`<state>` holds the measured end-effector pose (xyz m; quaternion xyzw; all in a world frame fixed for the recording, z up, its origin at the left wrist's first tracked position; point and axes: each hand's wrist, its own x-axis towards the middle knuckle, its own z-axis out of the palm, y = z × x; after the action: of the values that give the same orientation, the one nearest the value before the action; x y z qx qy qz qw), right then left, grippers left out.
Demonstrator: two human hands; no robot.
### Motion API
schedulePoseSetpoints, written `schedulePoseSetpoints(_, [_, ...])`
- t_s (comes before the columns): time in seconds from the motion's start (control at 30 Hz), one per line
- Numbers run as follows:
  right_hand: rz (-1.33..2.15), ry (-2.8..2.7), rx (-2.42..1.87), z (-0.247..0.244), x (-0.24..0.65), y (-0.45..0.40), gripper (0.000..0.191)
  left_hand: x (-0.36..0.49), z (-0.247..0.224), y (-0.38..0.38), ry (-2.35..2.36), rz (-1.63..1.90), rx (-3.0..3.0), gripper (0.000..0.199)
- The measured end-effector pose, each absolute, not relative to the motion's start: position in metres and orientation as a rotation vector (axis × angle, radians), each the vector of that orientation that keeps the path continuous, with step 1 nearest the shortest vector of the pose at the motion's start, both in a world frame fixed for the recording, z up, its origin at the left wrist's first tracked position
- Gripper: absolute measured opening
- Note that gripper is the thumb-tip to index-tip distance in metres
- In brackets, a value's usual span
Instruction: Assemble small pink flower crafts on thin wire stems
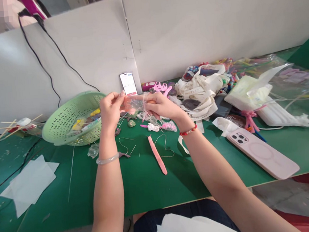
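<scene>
Both my hands are raised over the far part of the green table, with a small clear plastic bag (137,103) stretched between them. My left hand (112,107) pinches the bag's left end, where something pinkish shows through the plastic. My right hand (160,105) grips the other end, its fingers partly covered by the film. Below them lies a long pink strip (157,155), narrow at its far end. Thin pale wire (169,151) curls beside the strip. A pink hair-clip-like piece and other small wrapped bits (169,126) lie just beyond.
A green basket (62,119) with wrapped items stands left. An upright phone (128,84) leans on the white partition (83,53). White printed ribbon (195,90) is heaped right, near a tissue pack (247,92) and pink phone (264,152). White sheets (33,180) lie left.
</scene>
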<state>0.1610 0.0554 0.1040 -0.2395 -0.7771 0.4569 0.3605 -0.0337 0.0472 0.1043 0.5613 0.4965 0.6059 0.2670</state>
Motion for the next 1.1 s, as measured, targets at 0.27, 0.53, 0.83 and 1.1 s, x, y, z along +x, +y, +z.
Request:
schedulePoseSetpoints(0.27, [1.107,-2.038,-0.611,0.1016,0.1629,0.0577,0.052,-0.0347,0.1047,0.0471,1.317,1.615,1.543,0.034])
schedulePoseSetpoints(0.53, [1.043,-2.092,-0.621,0.1002,0.1593,0.0572,0.051,-0.0355,0.1071,0.0455,1.319,1.601,1.559,0.032])
schedulePoseSetpoints(0.83, [1.066,-2.142,-0.621,0.0995,0.1629,0.0589,0.046,-0.0346,0.1042,0.0482,1.325,1.59,1.556,0.03])
schedulePoseSetpoints(1.1, [1.055,-2.155,-0.61,0.0987,0.1576,0.0574,0.044,-0.0325,0.1069,0.0468,1.363,1.61,1.523,0.033])
